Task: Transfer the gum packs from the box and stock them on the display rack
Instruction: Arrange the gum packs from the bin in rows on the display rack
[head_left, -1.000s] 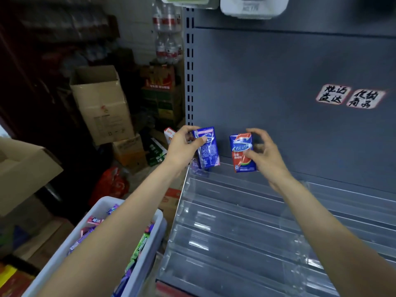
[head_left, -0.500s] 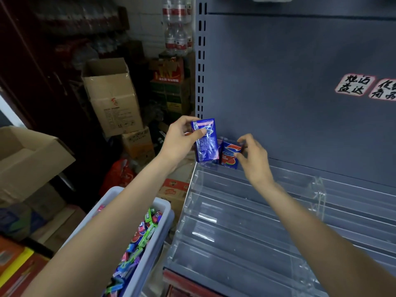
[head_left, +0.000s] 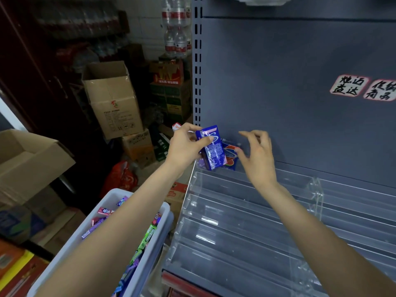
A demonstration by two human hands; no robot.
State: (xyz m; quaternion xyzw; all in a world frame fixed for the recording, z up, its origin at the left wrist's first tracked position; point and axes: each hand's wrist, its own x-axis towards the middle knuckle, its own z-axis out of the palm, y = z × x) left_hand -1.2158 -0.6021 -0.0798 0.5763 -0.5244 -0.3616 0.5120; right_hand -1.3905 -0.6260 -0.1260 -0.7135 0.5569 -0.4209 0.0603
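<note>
Left hand (head_left: 184,146) grips a blue gum pack (head_left: 211,147) upright at the clear display rack's (head_left: 246,211) top-left corner. Right hand (head_left: 258,153), fingers loosely spread, touches the red-and-blue pack (head_left: 230,154) standing behind it.

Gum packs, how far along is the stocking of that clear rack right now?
Barely started. Done: one red and blue gum pack stands in the top row of the clear display rack, with the right hand open beside it. In hand: the left hand holds a blue gum pack at that same row. Left: the lower rows look bare, and the white box holds many packs.
</note>
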